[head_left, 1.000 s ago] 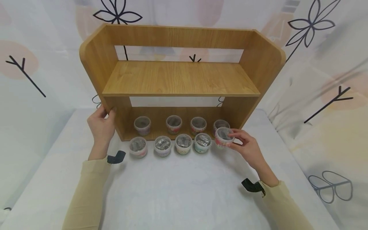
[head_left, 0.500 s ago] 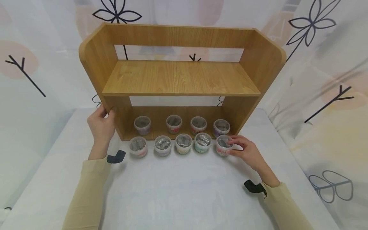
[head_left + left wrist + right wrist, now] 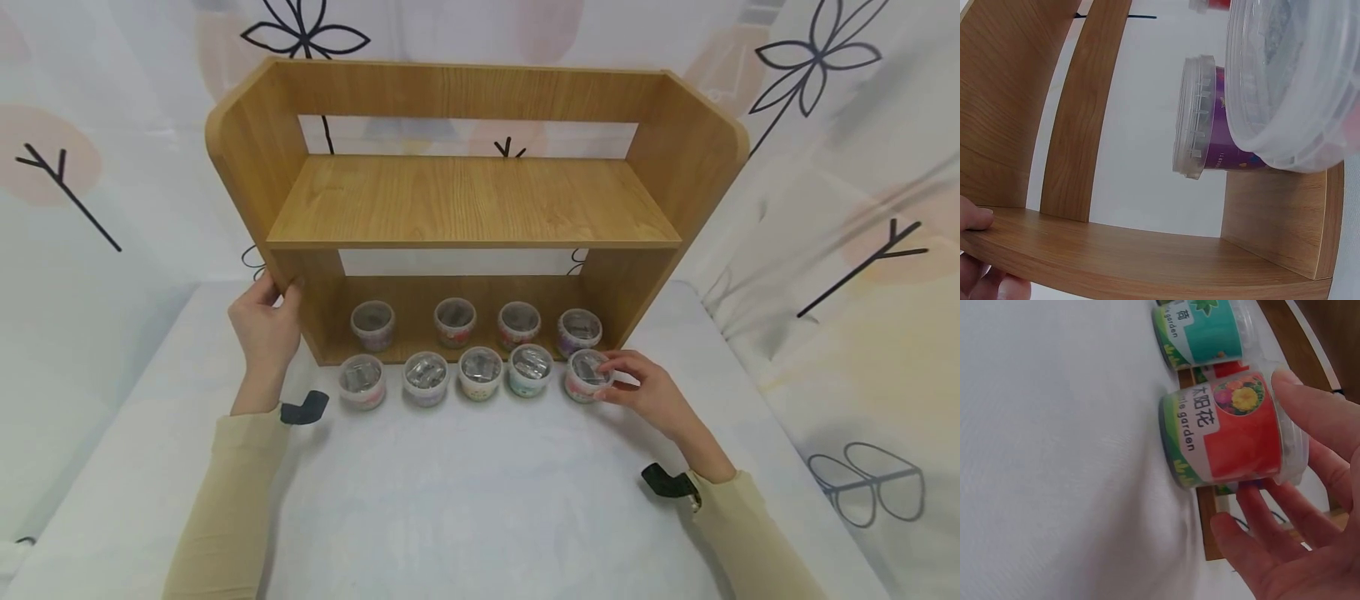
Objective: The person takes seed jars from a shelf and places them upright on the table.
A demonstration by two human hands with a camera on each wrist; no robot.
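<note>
The red tub (image 3: 588, 376) is down now, lowered from mid-air a second ago onto the counter (image 3: 480, 492) at the right end of the front row, just beside the teal tub (image 3: 529, 371). The right hand (image 3: 651, 396) has its grip curled loosely round the tub, thumb on one side and fingers on the other. The left hand (image 3: 266, 329) grips the shelf unit (image 3: 472, 200) by its left side panel. Risk from here, I'd say: a careless pull-away drags the tub into its neighbour, since the row is tightly packed. Open counter lies toward the near edge and right side; four more tubs sit behind, under the shelf.
</note>
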